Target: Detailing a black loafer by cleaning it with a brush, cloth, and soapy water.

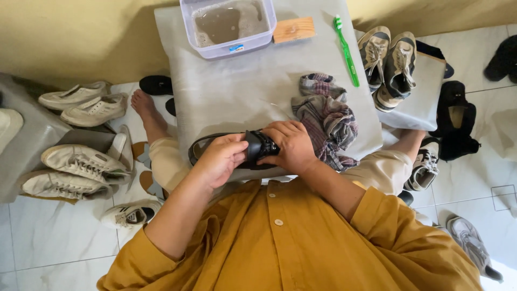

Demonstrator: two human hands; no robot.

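While both hands clamp it at desk (226,91) six o'clock edge — black shoe (257,148): light, stiff sole, soft upper. Left hand (219,160) closed around collar, right hand (293,146) closed over toe — firmest holds, likely.

Both hands meet at the lap, left hand (221,158) and right hand (292,146) curled closed.

Both the left hand (219,157) and the right hand (291,146) cover much of the black shoe (257,146), hiding its toe and sole. The top edge cuts off the plastic tub (229,46) beyond the shoe. Right of the shoe, a dark shoe (503,56) is cropped by the edge.
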